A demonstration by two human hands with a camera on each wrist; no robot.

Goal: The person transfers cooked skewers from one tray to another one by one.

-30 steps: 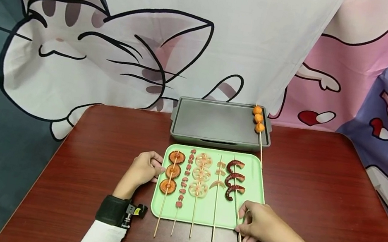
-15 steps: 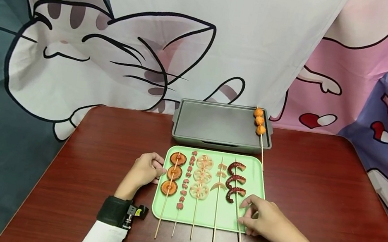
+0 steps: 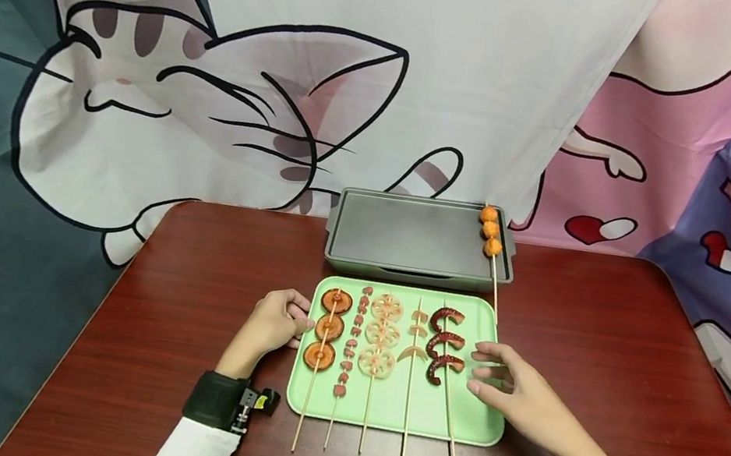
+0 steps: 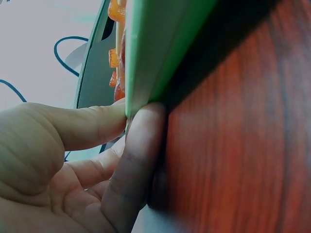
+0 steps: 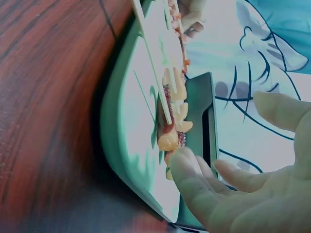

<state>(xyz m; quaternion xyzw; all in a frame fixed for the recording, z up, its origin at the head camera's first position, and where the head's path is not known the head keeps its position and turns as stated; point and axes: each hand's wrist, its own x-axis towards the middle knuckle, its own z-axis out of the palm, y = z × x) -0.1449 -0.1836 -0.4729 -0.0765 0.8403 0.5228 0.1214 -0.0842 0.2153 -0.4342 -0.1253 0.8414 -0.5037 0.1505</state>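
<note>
A light green tray (image 3: 474, 425) lies on the table. My left hand (image 3: 275, 321) pinches its left rim, thumb above and a finger below, as the left wrist view shows. Above the tray's right edge is my right hand (image 3: 515, 384), fingers spread and holding nothing, beside the octopus tentacle skewer (image 3: 446, 342). Leftward across the tray lie a skewer of thin curved pale pieces (image 3: 417, 330), a lotus root skewer (image 3: 381, 333), a skewer of small pink meat pieces (image 3: 352, 340) and a skewer of round brown mushroom-like slices (image 3: 327, 326).
Behind the tray stands a dark grey grill pan (image 3: 410, 235). A skewer of orange balls (image 3: 491, 231) lies on its right side, the stick reaching over the front toward the tray. A cat-print cloth (image 3: 249, 108) hangs behind the wooden table (image 3: 206, 251).
My right hand has let go of the octopus tentacle skewer's stick, opened its fingers and moved up and to the right. The left hand keeps its hold on the tray rim.
</note>
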